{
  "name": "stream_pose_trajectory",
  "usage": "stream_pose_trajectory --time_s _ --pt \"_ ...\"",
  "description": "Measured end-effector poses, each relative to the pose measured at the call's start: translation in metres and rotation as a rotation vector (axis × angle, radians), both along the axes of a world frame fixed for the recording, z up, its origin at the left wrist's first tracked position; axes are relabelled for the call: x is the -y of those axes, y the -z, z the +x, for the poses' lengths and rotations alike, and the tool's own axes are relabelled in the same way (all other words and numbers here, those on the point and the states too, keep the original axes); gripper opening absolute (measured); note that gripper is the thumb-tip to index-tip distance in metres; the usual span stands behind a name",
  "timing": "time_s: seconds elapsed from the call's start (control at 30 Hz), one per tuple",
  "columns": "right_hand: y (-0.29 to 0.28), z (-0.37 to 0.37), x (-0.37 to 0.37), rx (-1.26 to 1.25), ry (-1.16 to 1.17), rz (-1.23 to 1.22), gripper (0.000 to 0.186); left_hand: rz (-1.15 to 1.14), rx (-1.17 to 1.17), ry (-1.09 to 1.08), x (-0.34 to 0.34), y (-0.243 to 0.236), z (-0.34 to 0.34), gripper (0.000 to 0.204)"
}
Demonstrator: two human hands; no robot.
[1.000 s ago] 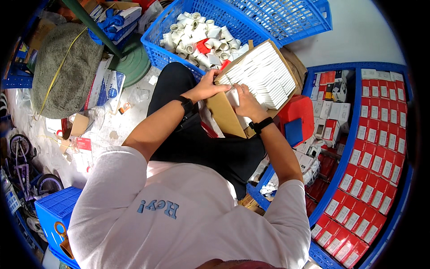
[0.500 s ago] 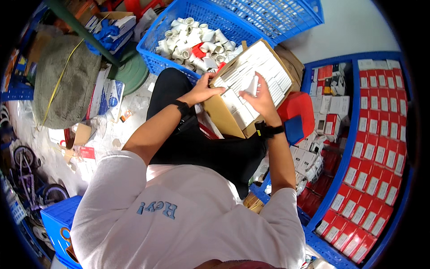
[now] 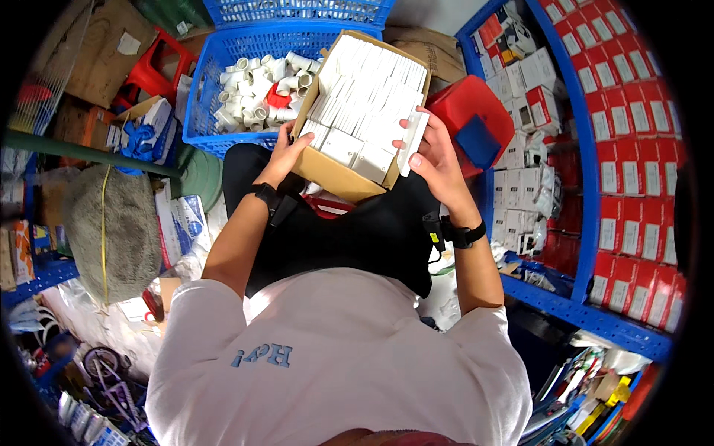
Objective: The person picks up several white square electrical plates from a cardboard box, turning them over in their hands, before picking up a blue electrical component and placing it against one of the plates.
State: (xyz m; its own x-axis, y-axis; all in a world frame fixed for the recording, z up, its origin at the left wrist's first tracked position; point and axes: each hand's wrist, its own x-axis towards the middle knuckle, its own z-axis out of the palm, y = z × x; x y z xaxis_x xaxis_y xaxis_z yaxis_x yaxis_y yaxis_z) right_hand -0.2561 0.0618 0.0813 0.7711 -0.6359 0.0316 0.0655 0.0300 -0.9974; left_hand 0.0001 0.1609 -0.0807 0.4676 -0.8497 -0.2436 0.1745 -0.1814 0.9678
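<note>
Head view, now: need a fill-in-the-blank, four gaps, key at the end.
1. The hand gripping a loose white piece is the person's ____ one.
2. The box packed with white pieces is made of ____.
3. The basket holding white pipe fittings is coloured ____.
4. The small boxes stacked at far right are mainly white and ____.

Missing words: right; cardboard; blue; red.

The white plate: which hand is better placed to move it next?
Probably the right hand: it holds the white plate by the cardboard box's right edge, while the left hand is at the box's left side.
</note>
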Motion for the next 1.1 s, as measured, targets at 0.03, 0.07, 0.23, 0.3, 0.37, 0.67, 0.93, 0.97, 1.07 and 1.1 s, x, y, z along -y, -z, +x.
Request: stream_pose_trajectory --time_s 0.03,0.07,0.23,0.3,0.37,0.67,0.93,0.97,1.07,1.1 --pt "0.003 -0.001 -0.002 0.015 0.016 0.008 0.076 0.000 0.005 -0.006 0.000 0.001 0.001 0.063" --pt "0.008 -0.001 -0.002 0.006 0.027 0.029 0.075 0.009 0.022 0.007 -0.001 0.003 0.003 0.063" --pt "0.024 -0.001 -0.010 0.053 0.064 0.079 0.078 0.028 0.064 0.019 0.000 0.011 0.006 0.064" --pt "0.025 0.000 -0.013 0.044 0.153 -0.066 0.089 0.028 0.056 0.023 0.000 0.010 0.006 0.064" --pt "0.014 0.000 -0.016 0.015 0.217 -0.330 0.094 0.039 0.053 0.033 -0.003 0.004 0.005 0.064" --pt "0.006 -0.008 -0.016 0.075 0.246 -0.561 0.098 0.053 0.042 0.020 -0.005 -0.007 0.002 0.064" --pt "0.018 -0.004 -0.010 0.192 0.098 0.026 0.076 -0.028 0.373 -0.086 0.001 0.009 0.018 0.059" --pt "0.022 -0.005 -0.010 0.178 0.083 0.061 0.074 -0.159 0.321 -0.040 0.002 -0.008 0.011 0.057" --pt "0.029 -0.005 -0.011 0.134 0.053 0.066 0.070 -0.349 0.299 0.291 -0.001 -0.082 -0.012 0.061" --pt "0.032 -0.005 -0.013 0.132 0.038 0.074 0.070 -0.385 0.335 0.425 -0.002 -0.104 -0.023 0.067"
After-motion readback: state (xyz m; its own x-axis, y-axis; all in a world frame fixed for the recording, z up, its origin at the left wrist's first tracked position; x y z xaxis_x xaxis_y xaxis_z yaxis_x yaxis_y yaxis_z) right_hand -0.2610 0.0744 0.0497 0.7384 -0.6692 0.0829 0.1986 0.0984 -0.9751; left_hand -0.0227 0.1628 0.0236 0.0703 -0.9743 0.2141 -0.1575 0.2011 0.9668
